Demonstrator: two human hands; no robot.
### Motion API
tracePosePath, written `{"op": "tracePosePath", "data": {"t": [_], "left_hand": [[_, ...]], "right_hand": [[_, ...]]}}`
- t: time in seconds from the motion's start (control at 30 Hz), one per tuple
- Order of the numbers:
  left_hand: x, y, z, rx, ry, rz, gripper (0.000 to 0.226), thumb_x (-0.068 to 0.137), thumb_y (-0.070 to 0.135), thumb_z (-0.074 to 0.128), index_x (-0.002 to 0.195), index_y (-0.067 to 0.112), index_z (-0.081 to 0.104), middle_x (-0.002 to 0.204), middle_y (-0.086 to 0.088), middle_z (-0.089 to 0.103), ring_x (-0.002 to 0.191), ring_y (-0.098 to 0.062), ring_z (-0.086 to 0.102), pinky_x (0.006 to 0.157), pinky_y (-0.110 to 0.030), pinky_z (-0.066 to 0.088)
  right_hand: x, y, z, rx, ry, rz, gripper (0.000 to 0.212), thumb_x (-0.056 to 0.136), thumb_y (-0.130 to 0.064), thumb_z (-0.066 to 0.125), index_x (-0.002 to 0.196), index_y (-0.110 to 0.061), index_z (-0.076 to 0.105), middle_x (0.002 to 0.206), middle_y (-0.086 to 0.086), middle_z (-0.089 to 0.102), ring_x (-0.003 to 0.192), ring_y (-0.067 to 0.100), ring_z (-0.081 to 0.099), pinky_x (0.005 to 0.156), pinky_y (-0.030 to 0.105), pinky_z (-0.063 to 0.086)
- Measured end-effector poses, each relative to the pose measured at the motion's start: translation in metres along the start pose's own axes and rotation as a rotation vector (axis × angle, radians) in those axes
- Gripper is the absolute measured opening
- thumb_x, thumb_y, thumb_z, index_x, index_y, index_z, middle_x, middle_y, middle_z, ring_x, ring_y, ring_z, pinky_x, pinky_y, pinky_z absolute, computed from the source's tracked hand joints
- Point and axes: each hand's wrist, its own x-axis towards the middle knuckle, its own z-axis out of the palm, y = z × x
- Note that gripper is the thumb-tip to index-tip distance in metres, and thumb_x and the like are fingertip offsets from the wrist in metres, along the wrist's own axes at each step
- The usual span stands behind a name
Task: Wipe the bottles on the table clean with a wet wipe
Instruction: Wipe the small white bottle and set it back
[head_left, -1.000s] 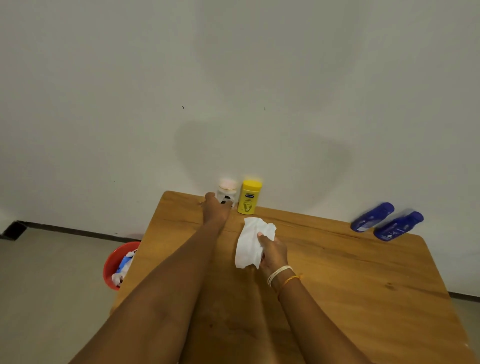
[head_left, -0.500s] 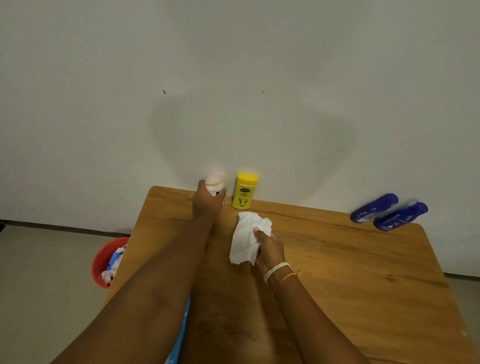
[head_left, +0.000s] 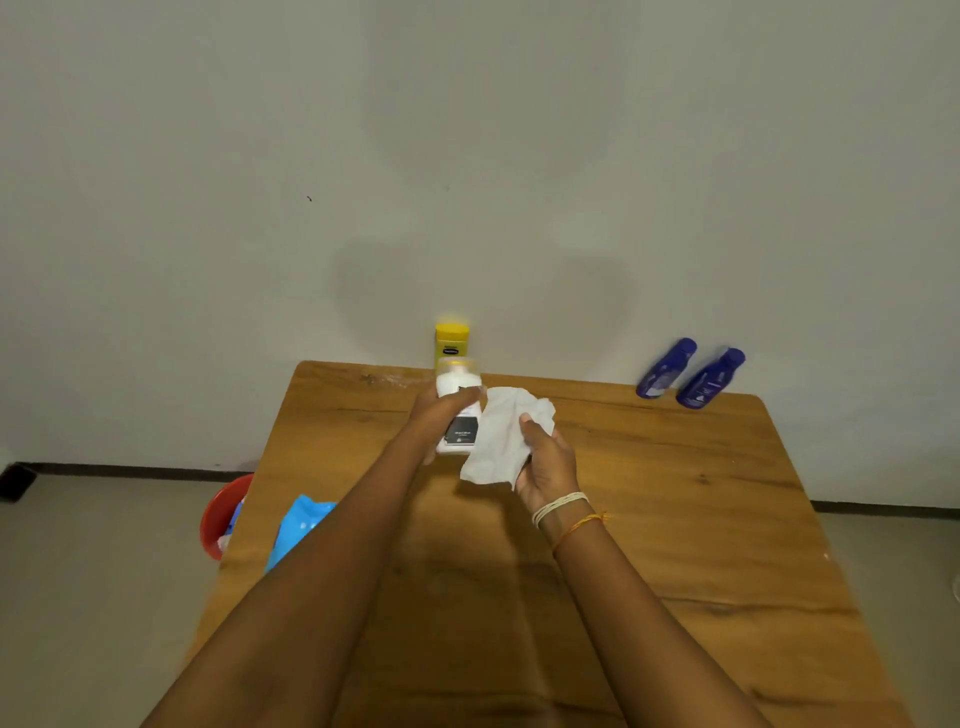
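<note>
Wooden table (head_left: 649, 519) with visible grain, its far edge close against a plain pale wall (head_left: 467, 130); grey floor to either side, with a dark skirting strip along the wall's base. Beyond the table's left edge, on the floor, a red bin (head_left: 221, 514) with scraps inside; a blue packet (head_left: 298, 530) shows at the table's left edge, partly behind the left forearm. At the far right corner lean two dark blue bottles (head_left: 688, 374), side by side against the wall. A yellow bottle (head_left: 451, 340) stands upright at the far edge, near the middle. Just in front of it the left hand (head_left: 441, 410) grips a white bottle (head_left: 457, 410) — pale cap, dark label on its lower body — raised off the table and slightly blurred. The right hand (head_left: 545, 462) holds a white wet wipe (head_left: 498, 441), thumb pinching it; the crumpled wipe touches the white bottle's right side. Bands circle the right wrist.
</note>
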Motion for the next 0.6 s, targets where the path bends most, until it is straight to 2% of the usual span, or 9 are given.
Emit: {"op": "tracePosePath", "data": {"t": [0.1, 0.17, 0.23, 0.33, 0.4, 0.47, 0.53, 0.6], "left_hand": [[-0.037, 0.000, 0.029, -0.091, -0.073, -0.003, 0.019, 0.083, 0.025, 0.072, 0.095, 0.016, 0.061, 0.089, -0.014, 0.065, 0.069, -0.025, 0.065, 0.070, -0.038, 0.054], [-0.063, -0.001, 0.047, -0.213, -0.115, -0.039, 0.025, 0.085, 0.039, 0.066, 0.091, 0.016, 0.061, 0.081, -0.012, 0.065, 0.063, -0.023, 0.066, 0.068, -0.036, 0.055], [-0.088, 0.000, 0.064, -0.415, -0.176, -0.108, 0.047, 0.091, 0.056, 0.047, 0.090, 0.012, 0.065, 0.077, -0.015, 0.068, 0.061, -0.027, 0.068, 0.065, -0.038, 0.057], [-0.111, -0.005, 0.083, -0.523, -0.248, -0.139, 0.071, 0.093, 0.065, 0.022, 0.099, 0.008, 0.064, 0.078, -0.022, 0.071, 0.060, -0.036, 0.069, 0.059, -0.039, 0.057], [-0.125, -0.007, 0.095, -0.515, -0.259, -0.125, 0.070, 0.095, 0.062, 0.018, 0.101, 0.008, 0.062, 0.076, -0.019, 0.072, 0.060, -0.034, 0.068, 0.060, -0.035, 0.057], [-0.138, -0.006, 0.110, -0.519, -0.240, -0.104, 0.064, 0.097, 0.058, 0.022, 0.099, 0.009, 0.062, 0.074, -0.014, 0.071, 0.062, -0.028, 0.069, 0.060, -0.032, 0.057], [-0.149, -0.004, 0.123, -0.545, -0.232, -0.086, 0.055, 0.097, 0.054, 0.030, 0.091, 0.013, 0.065, 0.072, -0.009, 0.071, 0.062, -0.021, 0.069, 0.055, -0.027, 0.056], [-0.155, -0.004, 0.130, -0.614, -0.232, -0.057, 0.047, 0.096, 0.051, 0.038, 0.087, 0.016, 0.067, 0.076, -0.004, 0.071, 0.067, -0.018, 0.069, 0.059, -0.026, 0.056]], "right_hand": [[-0.030, -0.025, -0.018, -0.001, 0.010, -0.128, 0.035, 0.084, -0.003, 0.066, 0.118, -0.005, 0.059, 0.118, 0.017, 0.064, 0.106, 0.034, 0.062, 0.093, 0.051, 0.050], [-0.050, -0.050, -0.028, -0.080, 0.048, -0.269, 0.034, 0.083, -0.001, 0.066, 0.117, -0.004, 0.060, 0.113, 0.012, 0.065, 0.101, 0.029, 0.063, 0.083, 0.040, 0.055], [-0.066, -0.074, -0.039, -0.259, 0.109, -0.435, 0.030, 0.085, -0.004, 0.065, 0.115, -0.005, 0.060, 0.106, 0.007, 0.064, 0.095, 0.023, 0.062, 0.074, 0.028, 0.053], [-0.082, -0.096, -0.052, -0.643, 0.161, -0.755, 0.019, 0.089, -0.008, 0.058, 0.107, -0.003, 0.064, 0.099, 0.009, 0.064, 0.092, 0.021, 0.060, 0.075, 0.027, 0.047], [-0.091, -0.100, -0.057, -0.822, 0.041, -0.940, 0.022, 0.089, -0.002, 0.051, 0.105, -0.004, 0.066, 0.100, 0.010, 0.066, 0.089, 0.019, 0.059, 0.075, 0.027, 0.046], [-0.098, -0.097, -0.062, -1.006, -0.170, -1.011, 0.033, 0.089, 0.002, 0.046, 0.114, -0.008, 0.065, 0.115, 0.010, 0.065, 0.104, 0.019, 0.059, 0.089, 0.029, 0.047], [-0.104, -0.089, -0.068, -1.234, -0.351, -1.072, 0.042, 0.089, 0.003, 0.043, 0.126, -0.012, 0.059, 0.137, 0.009, 0.053, 0.129, 0.019, 0.046, 0.108, 0.030, 0.036], [-0.115, -0.079, -0.075, -1.354, -0.448, -1.099, 0.047, 0.091, 0.004, 0.040, 0.134, -0.011, 0.051, 0.149, 0.008, 0.038, 0.140, 0.018, 0.029, 0.116, 0.025, 0.023]]}}
